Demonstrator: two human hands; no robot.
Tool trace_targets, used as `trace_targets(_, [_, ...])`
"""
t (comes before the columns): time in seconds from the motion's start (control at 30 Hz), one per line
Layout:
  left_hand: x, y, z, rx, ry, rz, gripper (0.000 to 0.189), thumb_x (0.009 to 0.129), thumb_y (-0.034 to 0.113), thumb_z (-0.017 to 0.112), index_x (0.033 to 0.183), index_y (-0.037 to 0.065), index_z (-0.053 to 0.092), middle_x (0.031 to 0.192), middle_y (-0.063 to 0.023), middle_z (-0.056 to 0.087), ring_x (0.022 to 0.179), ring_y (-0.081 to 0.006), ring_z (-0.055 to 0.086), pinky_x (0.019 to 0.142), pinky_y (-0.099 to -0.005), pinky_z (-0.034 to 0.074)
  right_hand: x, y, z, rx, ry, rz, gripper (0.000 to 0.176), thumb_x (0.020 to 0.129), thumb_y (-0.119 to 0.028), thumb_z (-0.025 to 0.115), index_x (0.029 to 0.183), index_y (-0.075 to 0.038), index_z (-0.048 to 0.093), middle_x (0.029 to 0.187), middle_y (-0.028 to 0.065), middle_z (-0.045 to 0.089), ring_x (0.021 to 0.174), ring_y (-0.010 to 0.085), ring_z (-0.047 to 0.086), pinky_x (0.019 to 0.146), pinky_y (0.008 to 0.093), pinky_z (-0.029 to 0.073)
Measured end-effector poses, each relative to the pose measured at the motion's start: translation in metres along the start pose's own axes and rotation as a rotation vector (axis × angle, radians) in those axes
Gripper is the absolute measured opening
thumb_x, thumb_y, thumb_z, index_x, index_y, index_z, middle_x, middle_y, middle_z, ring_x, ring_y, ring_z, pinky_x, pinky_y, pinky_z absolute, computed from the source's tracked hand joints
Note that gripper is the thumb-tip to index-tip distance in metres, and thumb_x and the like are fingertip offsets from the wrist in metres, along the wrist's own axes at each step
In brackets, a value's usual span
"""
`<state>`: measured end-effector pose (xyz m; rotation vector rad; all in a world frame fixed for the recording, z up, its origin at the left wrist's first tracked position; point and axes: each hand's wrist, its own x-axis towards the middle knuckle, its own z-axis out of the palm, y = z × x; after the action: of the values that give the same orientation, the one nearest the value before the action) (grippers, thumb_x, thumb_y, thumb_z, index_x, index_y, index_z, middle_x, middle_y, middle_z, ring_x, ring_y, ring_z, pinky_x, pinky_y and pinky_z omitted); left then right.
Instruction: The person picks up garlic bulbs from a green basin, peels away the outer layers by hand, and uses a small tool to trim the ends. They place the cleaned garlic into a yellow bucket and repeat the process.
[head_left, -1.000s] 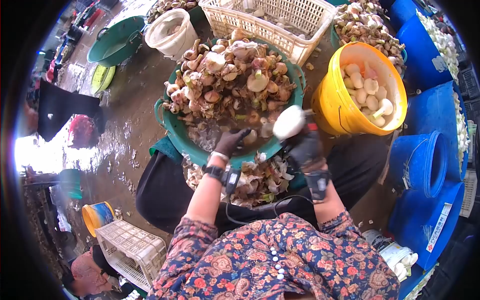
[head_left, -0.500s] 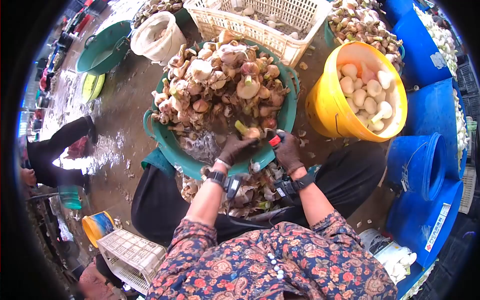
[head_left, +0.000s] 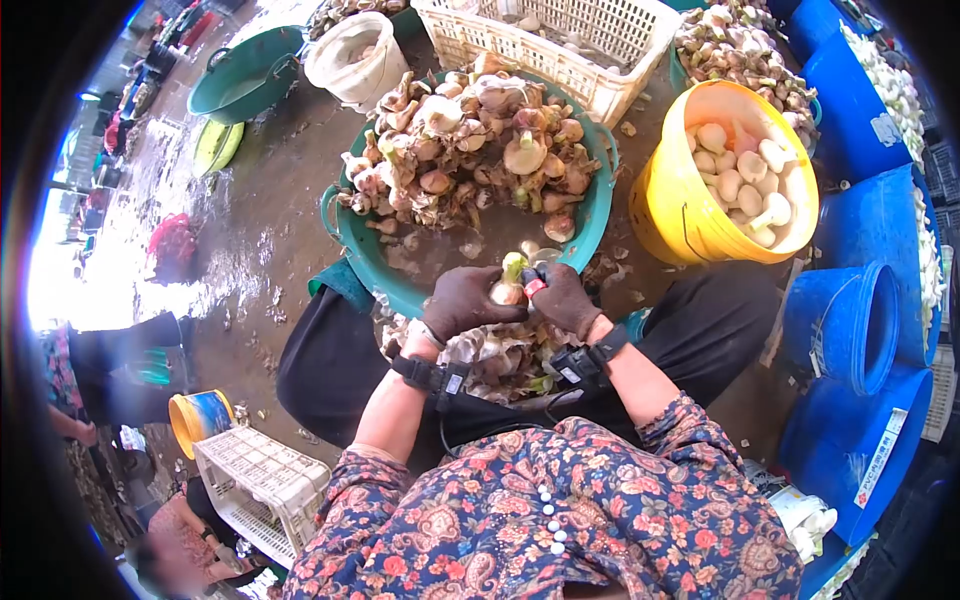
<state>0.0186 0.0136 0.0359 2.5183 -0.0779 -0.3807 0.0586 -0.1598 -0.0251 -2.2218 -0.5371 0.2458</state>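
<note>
My left hand [head_left: 468,303], in a dark glove, is closed around a garlic bulb [head_left: 507,293] with a greenish stem stub. Against the stem side of the bulb is my right hand [head_left: 566,300], also gloved, its fingers wrapped round a small tool with a red part [head_left: 535,287]; the tool's blade is hard to make out. Both hands are over the near rim of a green basin [head_left: 595,225] heaped with unpeeled garlic [head_left: 435,180]. Below them, loose skins [head_left: 490,365] lie between my legs.
A yellow bucket [head_left: 665,190] of peeled bulbs stands right of the basin, with blue containers [head_left: 835,320] beyond. Behind are a white crate [head_left: 540,65] and a white bucket [head_left: 350,75]. Other people sit at the left, near an overturned crate [head_left: 265,470].
The bulb and both hands have moved nearer my body, and the left hand has closed round the bulb. The view has shifted, so the basin appears further right.
</note>
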Motion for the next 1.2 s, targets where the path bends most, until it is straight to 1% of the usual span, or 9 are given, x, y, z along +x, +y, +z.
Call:
trace_targets(0.1, [-0.007, -0.003, -0.008, -0.452, -0.091, 0.002, 0.048, 0.066, 0.036, 0.077, 0.094, 0.000, 0.064, 0.076, -0.0064, 0.065, 0.071, -0.0103, 0.058, 0.068, -0.0283, 0.047, -0.002, -0.002, -0.014, 0.867, -0.300, 0.463, 0.036, 0.090, -0.040, 0.050, 0.081, -0.007, 0.061, 0.064, -0.0031, 0.054, 0.056, 0.0127, 0.051, 0.051, 0.0266, 0.043])
trace_targets(0.23, [-0.013, 0.001, 0.017, -0.773, 0.033, -0.043, 0.048, 0.071, 0.025, 0.076, 0.105, -0.004, 0.058, 0.093, -0.0072, 0.065, 0.082, -0.0108, 0.058, 0.075, -0.0271, 0.047, -0.001, -0.014, -0.008, 1.482, -0.392, 0.737, 0.044, 0.092, -0.050, 0.040, 0.095, -0.010, 0.059, 0.075, 0.0008, 0.059, 0.061, 0.0140, 0.056, 0.054, 0.0266, 0.048])
trace_targets(0.43, [-0.020, -0.003, 0.034, -0.431, 0.456, -0.035, 0.050, 0.073, 0.020, 0.075, 0.114, 0.000, 0.056, 0.097, -0.0096, 0.065, 0.086, -0.0162, 0.061, 0.075, -0.0302, 0.049, 0.001, 0.005, 0.008, 1.249, -0.378, 0.587, 0.043, 0.092, -0.047, 0.042, 0.085, -0.009, 0.060, 0.068, -0.0020, 0.056, 0.056, 0.0113, 0.052, 0.049, 0.0241, 0.042])
trace_targets(0.6, [-0.019, -0.006, 0.025, -0.337, 0.107, -0.109, 0.022, 0.081, 0.016, 0.066, 0.095, -0.001, 0.065, 0.083, -0.0078, 0.066, 0.076, -0.0162, 0.062, 0.070, -0.0274, 0.050, -0.004, -0.004, 0.014, 1.029, -0.442, 0.584, 0.034, 0.092, -0.040, 0.050, 0.075, -0.011, 0.059, 0.061, -0.0072, 0.046, 0.051, 0.0059, 0.038, 0.045, 0.0237, 0.030])
trace_targets(0.73, [-0.018, -0.028, 0.044, -1.369, 0.115, -0.428, 0.023, 0.088, 0.014, 0.058, 0.105, 0.000, 0.061, 0.091, -0.0025, 0.064, 0.077, -0.0088, 0.059, 0.069, -0.0225, 0.048, -0.001, -0.002, -0.003, 1.050, -0.470, 0.163, 0.041, 0.091, -0.031, 0.053, 0.120, -0.003, 0.049, 0.103, 0.0022, 0.055, 0.093, 0.0084, 0.050, 0.079, 0.0234, 0.043])
trace_targets(0.8, [-0.020, -0.027, 0.046, -1.507, 0.178, -0.245, 0.023, 0.090, 0.012, 0.054, 0.109, 0.001, 0.059, 0.094, -0.0027, 0.063, 0.079, -0.0104, 0.060, 0.069, -0.0243, 0.049, -0.003, -0.012, -0.014, 1.204, -0.496, 0.199, 0.051, 0.088, -0.025, 0.057, 0.129, -0.001, 0.040, 0.118, 0.0071, 0.049, 0.107, 0.0118, 0.046, 0.092, 0.0265, 0.039])
trace_targets(0.93, [-0.032, -0.020, 0.024, -1.184, 0.291, -0.235, 0.023, 0.091, 0.014, 0.050, 0.111, 0.004, 0.059, 0.097, -0.0026, 0.062, 0.080, -0.0109, 0.060, 0.067, -0.0261, 0.049, -0.010, -0.017, -0.003, 0.897, -0.224, -0.042, 0.054, 0.079, -0.020, 0.067, 0.125, -0.002, 0.045, 0.122, 0.0124, 0.049, 0.111, 0.0200, 0.048, 0.091, 0.0313, 0.040])
trace_targets(1.0, [-0.028, -0.022, 0.020, -1.121, 0.212, -0.277, 0.028, 0.091, 0.025, 0.054, 0.106, 0.003, 0.060, 0.091, -0.0027, 0.063, 0.076, -0.0098, 0.058, 0.064, -0.0241, 0.047, -0.009, -0.034, -0.018, -0.112, -0.067, -0.462, 0.045, 0.070, -0.018, 0.070, 0.111, -0.004, 0.057, 0.117, 0.0172, 0.051, 0.107, 0.0293, 0.050, 0.090, 0.0373, 0.042])
trace_targets(1.2, [-0.029, -0.031, 0.030, -1.301, 0.318, -0.275, 0.024, 0.088, 0.021, 0.059, 0.103, 0.002, 0.062, 0.091, -0.0006, 0.063, 0.080, -0.0094, 0.057, 0.075, -0.0245, 0.046, -0.005, -0.011, 0.013, 0.508, -0.020, 0.058, 0.027, 0.071, -0.013, 0.066, 0.096, -0.003, 0.060, 0.093, 0.0137, 0.060, 0.083, 0.0286, 0.059, 0.075, 0.0359, 0.049])
